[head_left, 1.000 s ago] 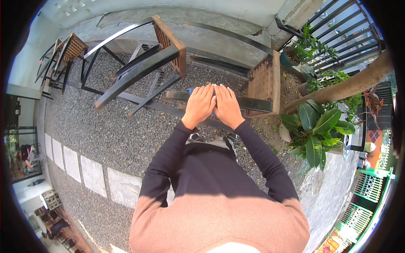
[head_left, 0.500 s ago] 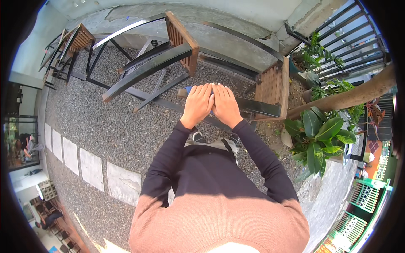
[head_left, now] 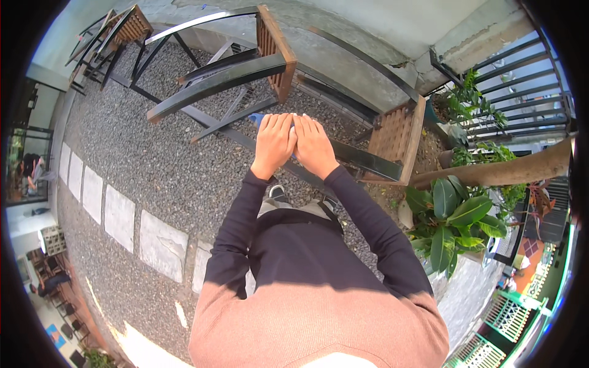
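Note:
My left hand (head_left: 274, 144) and my right hand (head_left: 314, 147) lie side by side over a black armrest bar (head_left: 370, 161), thumbs close together. A blue cloth (head_left: 256, 118) lies under them, poking out past the left hand and showing a little between the palms. Both sets of fingers are laid together across the bar, pressing the cloth to it. The bar belongs to a chair with a slatted wooden panel (head_left: 392, 144) on the right. The end of the bar is hidden by the cloth and hands.
Another slatted chair (head_left: 277, 55) stands ahead, its long dark arm (head_left: 218, 86) reaching left. Gravel (head_left: 123, 153) covers the ground, with pale stepping slabs (head_left: 162, 244) at left. On the right are a leafy plant (head_left: 451, 214), a slanting trunk (head_left: 503, 170) and a barred fence (head_left: 515, 67).
Both hands and the cloth have slid left along the bar, covering its wooden end, which showed before. My view has shifted slightly.

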Tool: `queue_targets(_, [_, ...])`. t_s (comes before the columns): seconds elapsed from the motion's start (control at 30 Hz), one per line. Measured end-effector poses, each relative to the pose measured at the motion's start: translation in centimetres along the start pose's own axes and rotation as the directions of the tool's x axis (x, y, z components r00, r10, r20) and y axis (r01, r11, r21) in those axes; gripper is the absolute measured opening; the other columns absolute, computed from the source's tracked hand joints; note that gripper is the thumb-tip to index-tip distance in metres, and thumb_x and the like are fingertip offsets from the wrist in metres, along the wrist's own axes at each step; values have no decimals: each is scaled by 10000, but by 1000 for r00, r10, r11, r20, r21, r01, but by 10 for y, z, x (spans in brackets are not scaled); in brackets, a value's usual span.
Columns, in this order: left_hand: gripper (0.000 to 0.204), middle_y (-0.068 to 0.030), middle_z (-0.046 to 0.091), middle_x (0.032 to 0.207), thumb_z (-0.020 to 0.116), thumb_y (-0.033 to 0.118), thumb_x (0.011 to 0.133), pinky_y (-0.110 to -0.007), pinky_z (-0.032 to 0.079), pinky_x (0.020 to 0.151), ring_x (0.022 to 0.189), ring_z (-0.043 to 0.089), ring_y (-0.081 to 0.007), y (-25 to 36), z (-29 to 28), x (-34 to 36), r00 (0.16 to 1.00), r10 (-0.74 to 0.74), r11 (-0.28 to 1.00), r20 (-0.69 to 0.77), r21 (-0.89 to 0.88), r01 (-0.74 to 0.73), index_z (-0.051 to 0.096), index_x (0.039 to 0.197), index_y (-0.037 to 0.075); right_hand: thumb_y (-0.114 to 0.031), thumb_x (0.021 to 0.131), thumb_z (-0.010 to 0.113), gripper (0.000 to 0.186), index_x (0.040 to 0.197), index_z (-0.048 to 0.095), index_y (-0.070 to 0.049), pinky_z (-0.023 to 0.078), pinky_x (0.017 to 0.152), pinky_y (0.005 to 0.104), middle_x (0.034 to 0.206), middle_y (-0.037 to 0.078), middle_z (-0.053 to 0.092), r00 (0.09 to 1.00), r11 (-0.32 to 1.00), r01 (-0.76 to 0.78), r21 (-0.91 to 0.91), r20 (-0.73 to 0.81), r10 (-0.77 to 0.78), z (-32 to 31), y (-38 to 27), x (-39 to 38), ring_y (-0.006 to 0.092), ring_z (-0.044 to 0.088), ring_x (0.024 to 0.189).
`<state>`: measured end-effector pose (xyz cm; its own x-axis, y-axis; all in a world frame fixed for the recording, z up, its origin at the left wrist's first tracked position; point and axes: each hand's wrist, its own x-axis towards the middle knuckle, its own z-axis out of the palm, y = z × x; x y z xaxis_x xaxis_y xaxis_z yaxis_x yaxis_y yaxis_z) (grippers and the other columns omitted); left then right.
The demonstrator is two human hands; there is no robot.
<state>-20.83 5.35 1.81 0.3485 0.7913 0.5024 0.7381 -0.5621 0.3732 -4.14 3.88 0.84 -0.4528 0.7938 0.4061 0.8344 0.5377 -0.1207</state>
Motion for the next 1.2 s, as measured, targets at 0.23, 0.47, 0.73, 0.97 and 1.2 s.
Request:
queue_targets(0.23, [457,-212,639,1477,527,161,1051,-531,318,1302,1448,539,-383,13,13,-13,983,-122,986,-137,93,135,621,1442,-55,-240,1062,525,597,1550,505,104,385,1265,495,1541,256,600,993,993,112,-26,32,-111,5,8,2,396,529,1489])
queue_targets(0.47, [492,-208,567,1553,486,183,1076,-551,248,1331,1533,444,-395,33,28,-17,970,-189,970,-154,125,209,570,1498,-55,-227,1078,508,590,1576,488,87,370,1277,498,1559,260,582,990,990,137,23,36,-138,-3,18,-10,395,501,1519])
queue_targets(0.73, [508,-203,541,1575,465,197,1091,-565,206,1343,1556,418,-395,57,42,-19,966,-207,960,-155,158,231,537,1530,-49,-213,1078,520,561,1558,505,77,417,1224,480,1471,231,626,994,991,110,74,15,-111,-17,31,-28,372,557,1448])
queue_targets(0.97, [531,-224,571,1528,509,209,1046,-586,231,1336,1537,432,-416,83,56,-18,967,-202,963,-155,150,225,569,1491,-73,-161,1062,546,553,1556,481,79,425,1227,479,1512,241,606,993,989,109,96,28,-112,-27,50,-51,391,561,1448])
queue_targets(1.2, [513,-219,568,1524,484,207,1074,-581,219,1339,1535,430,-406,111,72,-18,972,-191,965,-134,157,211,552,1513,-49,-170,1061,535,560,1553,492,94,425,1218,474,1500,242,614,994,989,103,105,14,-105,-37,68,-76,376,567,1436])
